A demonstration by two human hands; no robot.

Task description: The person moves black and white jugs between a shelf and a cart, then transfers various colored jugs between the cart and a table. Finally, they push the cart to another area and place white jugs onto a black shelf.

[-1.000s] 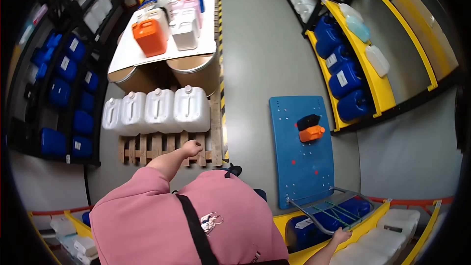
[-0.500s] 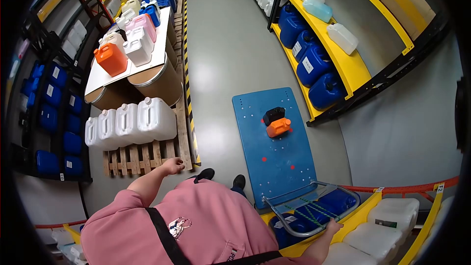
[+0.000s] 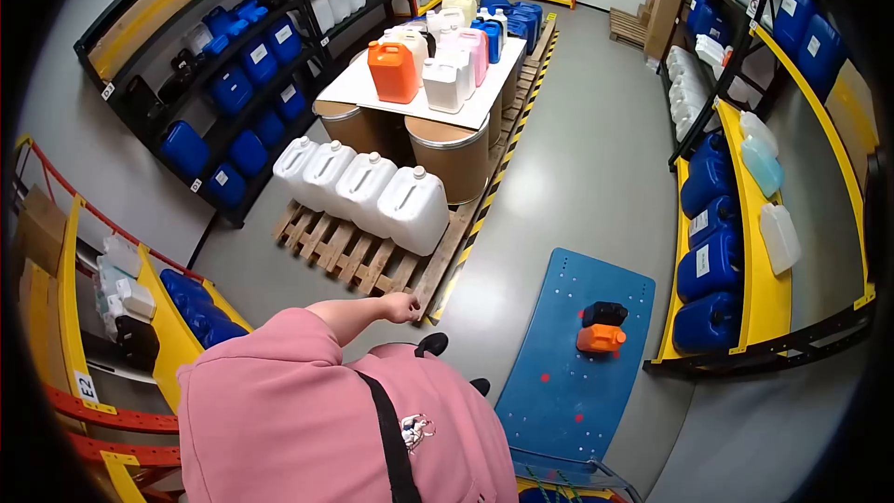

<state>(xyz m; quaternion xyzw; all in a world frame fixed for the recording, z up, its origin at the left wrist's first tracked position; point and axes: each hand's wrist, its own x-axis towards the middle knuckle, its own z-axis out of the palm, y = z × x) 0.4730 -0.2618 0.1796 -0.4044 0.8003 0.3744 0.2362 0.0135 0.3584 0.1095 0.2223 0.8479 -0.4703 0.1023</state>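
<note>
My left hand (image 3: 401, 306) hangs in front of my body with its fingers curled, near the end of the wooden pallet (image 3: 372, 265); whether it holds anything is too small to tell. Several white jerrycans (image 3: 410, 210) stand in a row on that pallet, just beyond the hand. My right hand is outside the view. To the right, a blue platform cart (image 3: 559, 354) carries a black jerrycan (image 3: 605, 313) and an orange jerrycan (image 3: 601, 339) side by side. The cart's metal handle (image 3: 568, 469) shows at the bottom edge.
A white tabletop on drums (image 3: 354, 93) holds many-coloured jerrycans. A yellow shelf (image 3: 759, 251) with blue jerrycans stands at the right, dark racks (image 3: 219, 130) at the left. An orange-and-yellow rack (image 3: 112, 419) is at the lower left. Striped tape (image 3: 494, 168) edges the pallets.
The view has turned left, so the pallet and cart appear further right and the lower-left rack shows more. My right hand, earlier on the cart handle, has left the view.
</note>
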